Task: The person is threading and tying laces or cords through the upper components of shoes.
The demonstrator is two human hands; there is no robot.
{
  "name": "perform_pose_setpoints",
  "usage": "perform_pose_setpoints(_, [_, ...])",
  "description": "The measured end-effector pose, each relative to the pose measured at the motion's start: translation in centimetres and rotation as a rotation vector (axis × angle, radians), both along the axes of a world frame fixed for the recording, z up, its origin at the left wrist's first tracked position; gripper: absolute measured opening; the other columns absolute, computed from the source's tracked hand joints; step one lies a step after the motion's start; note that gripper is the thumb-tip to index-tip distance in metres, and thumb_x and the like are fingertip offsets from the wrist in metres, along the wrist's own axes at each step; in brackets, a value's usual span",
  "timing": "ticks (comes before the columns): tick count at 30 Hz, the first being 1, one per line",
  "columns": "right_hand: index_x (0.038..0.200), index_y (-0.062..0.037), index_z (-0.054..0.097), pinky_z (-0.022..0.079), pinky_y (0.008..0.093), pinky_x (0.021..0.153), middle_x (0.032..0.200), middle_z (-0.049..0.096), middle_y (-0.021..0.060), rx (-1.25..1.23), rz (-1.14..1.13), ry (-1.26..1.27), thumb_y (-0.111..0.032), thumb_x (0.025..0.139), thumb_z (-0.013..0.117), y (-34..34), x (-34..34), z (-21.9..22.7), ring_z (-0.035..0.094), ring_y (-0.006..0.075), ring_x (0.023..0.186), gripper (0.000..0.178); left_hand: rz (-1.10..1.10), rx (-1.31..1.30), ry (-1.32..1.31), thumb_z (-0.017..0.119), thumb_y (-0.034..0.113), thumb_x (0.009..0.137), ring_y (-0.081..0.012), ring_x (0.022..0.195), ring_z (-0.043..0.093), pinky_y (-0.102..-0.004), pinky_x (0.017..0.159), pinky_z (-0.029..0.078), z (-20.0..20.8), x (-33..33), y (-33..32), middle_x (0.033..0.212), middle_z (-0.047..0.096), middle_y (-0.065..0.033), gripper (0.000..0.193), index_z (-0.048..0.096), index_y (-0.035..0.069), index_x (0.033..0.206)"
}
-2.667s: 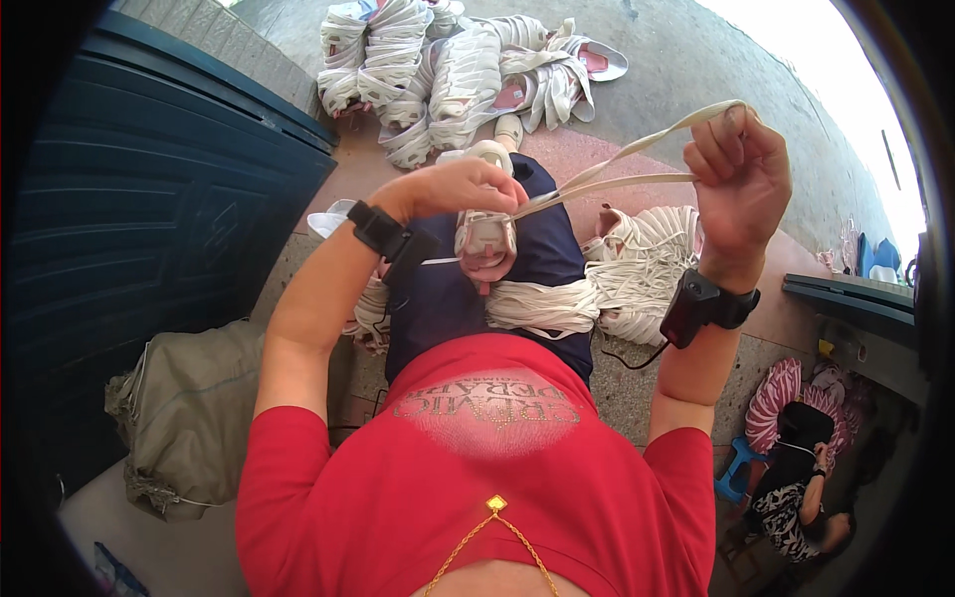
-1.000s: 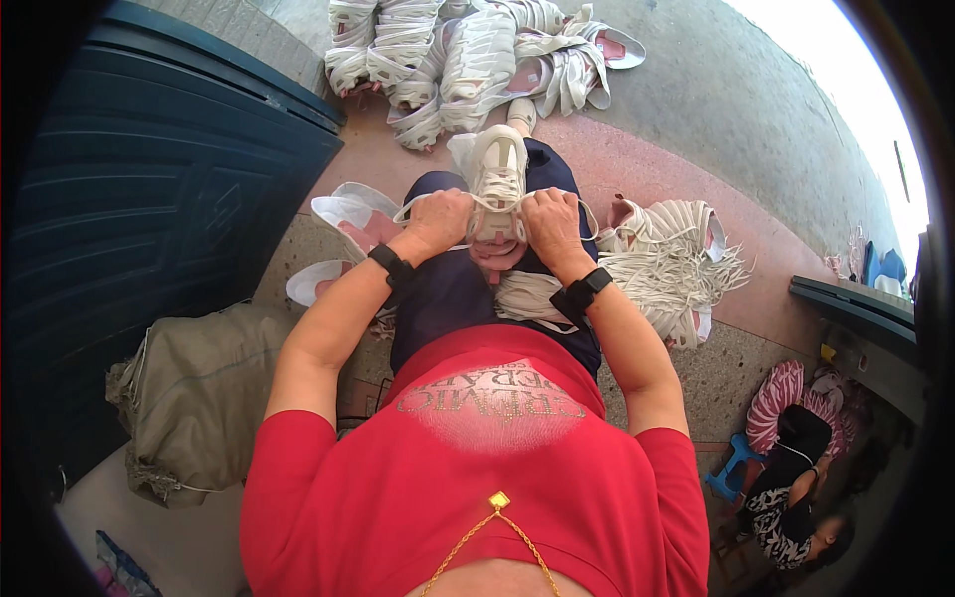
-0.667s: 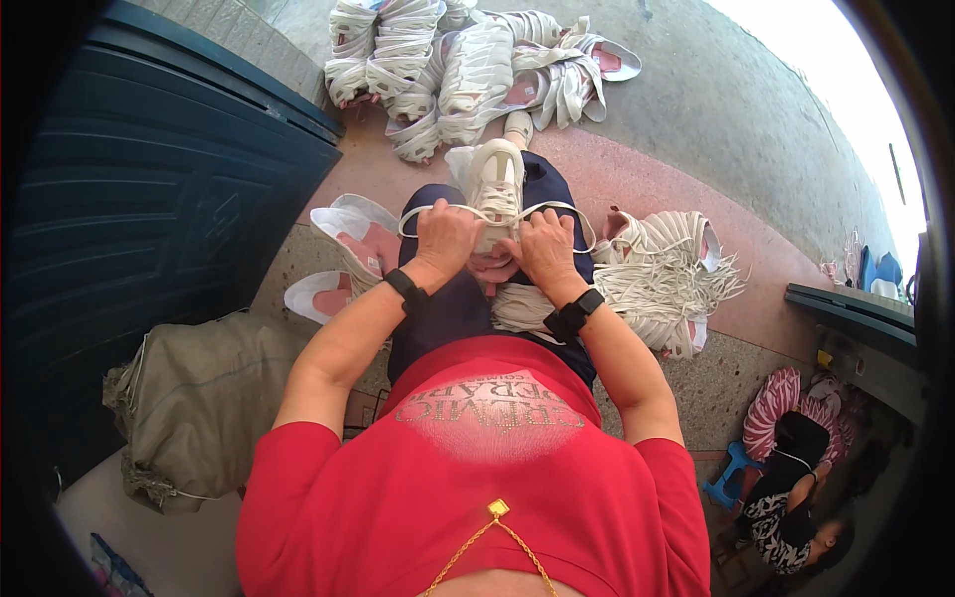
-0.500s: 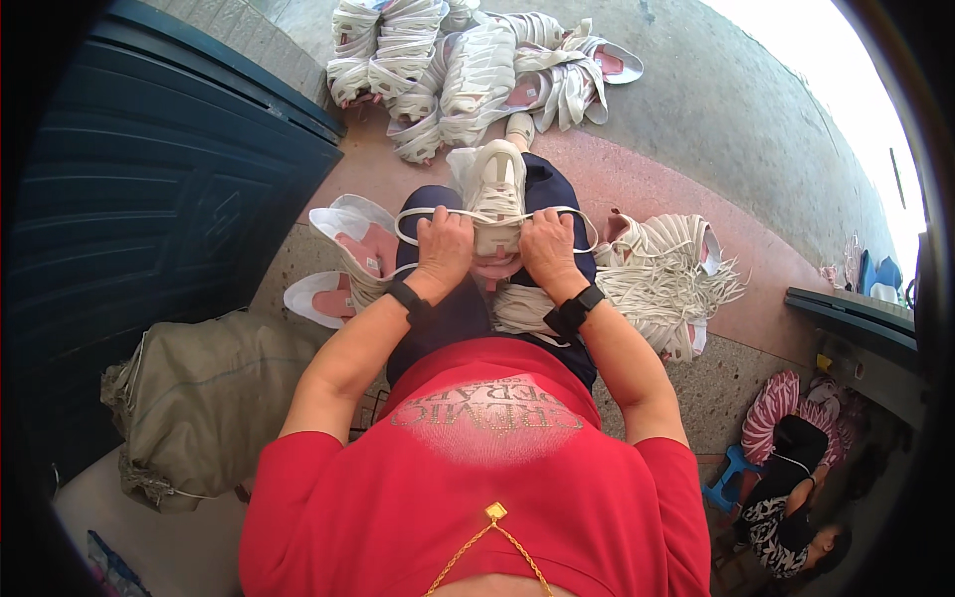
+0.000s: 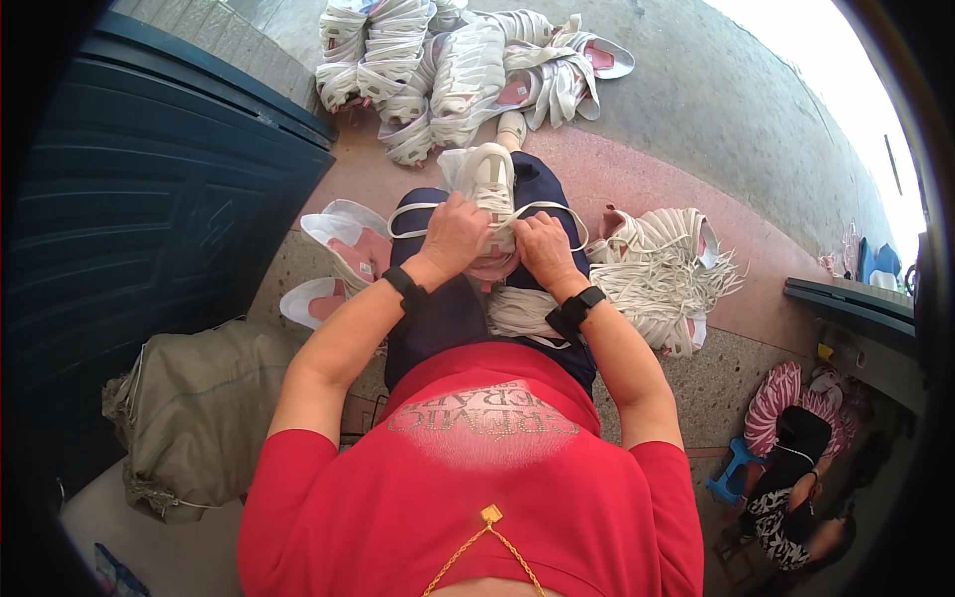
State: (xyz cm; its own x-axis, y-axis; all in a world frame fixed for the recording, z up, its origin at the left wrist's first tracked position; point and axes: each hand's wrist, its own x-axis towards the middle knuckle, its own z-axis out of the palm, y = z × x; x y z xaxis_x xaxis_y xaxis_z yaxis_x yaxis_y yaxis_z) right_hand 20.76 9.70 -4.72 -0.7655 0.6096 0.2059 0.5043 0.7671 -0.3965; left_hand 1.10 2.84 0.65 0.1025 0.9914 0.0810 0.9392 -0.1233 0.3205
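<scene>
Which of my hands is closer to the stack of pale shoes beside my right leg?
Right. The right hand is nearer, just left of the stack of pale shoes; the left hand is farther left, past the shoe.

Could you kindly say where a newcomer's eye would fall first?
Probably on the bright red shirt, filling the lower middle. Above it, the left hand and right hand hold the laces of a pale shoe at the lap. A pile of pale shoes lies at the top.
</scene>
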Motion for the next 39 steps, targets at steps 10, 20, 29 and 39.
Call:
perform_pose_setpoints(10, [0.095, -0.0109, 0.068, 0.043, 0.0418, 0.083, 0.088, 0.064, 0.0036, 0.135, 0.075, -0.319, -0.015, 0.083, 0.061, -0.4, -1.0, 1.9, 0.059, 0.0225, 0.097, 0.014, -0.040, -0.037, -0.057, 0.069, 0.013, 0.081, -0.0339, 0.087, 0.065, -0.0428, 0.072, 0.055, -2.2, -0.9, 2.9, 0.081, 0.070, -0.0155, 0.012, 0.065, 0.002, 0.076])
perform_pose_setpoints(20, [0.093, -0.0076, 0.063, 0.040, 0.0474, 0.105, 0.092, 0.065, 0.0064, -0.057, 0.053, 0.378, -0.010, 0.087, 0.065, -0.3, -1.3, 7.7, 0.062, 0.0263, 0.103, 0.006, 0.259, -0.464, -0.955, 0.080, 0.015, 0.078, -0.0119, 0.079, 0.066, -0.0279, 0.073, 0.054, -1.1, -1.8, 5.9, 0.084, 0.071, -0.0073, 0.024, 0.073, 0.000, 0.095])
perform_pose_setpoints(29, [0.111, 0.0016, 0.057, 0.052, 0.0292, 0.090, 0.090, 0.072, 0.0111, -0.382, -0.352, 1.155, -0.012, 0.104, 0.058, 4.5, 4.0, 25.2, 0.068, 0.0150, 0.086, 0.016, 0.082, -0.476, -0.462, 0.069, 0.017, 0.083, -0.0308, 0.085, 0.070, -0.0402, 0.079, 0.055, 0.3, -0.6, 6.6, 0.091, 0.074, -0.0171, 0.023, 0.074, 0.001, 0.098])
perform_pose_setpoints(39, [0.112, 0.0026, 0.059, 0.055, 0.0420, 0.094, 0.086, 0.071, 0.0123, -0.344, -0.365, 1.343, -0.014, 0.103, 0.059, 7.0, 7.4, 25.1, 0.068, 0.0204, 0.083, 0.019, 0.084, -0.300, -0.111, 0.061, 0.015, 0.090, -0.0387, 0.106, 0.059, -0.0455, 0.095, 0.050, -3.7, -6.2, 0.9, 0.111, 0.069, -0.0125, 0.031, 0.068, 0.013, 0.120])
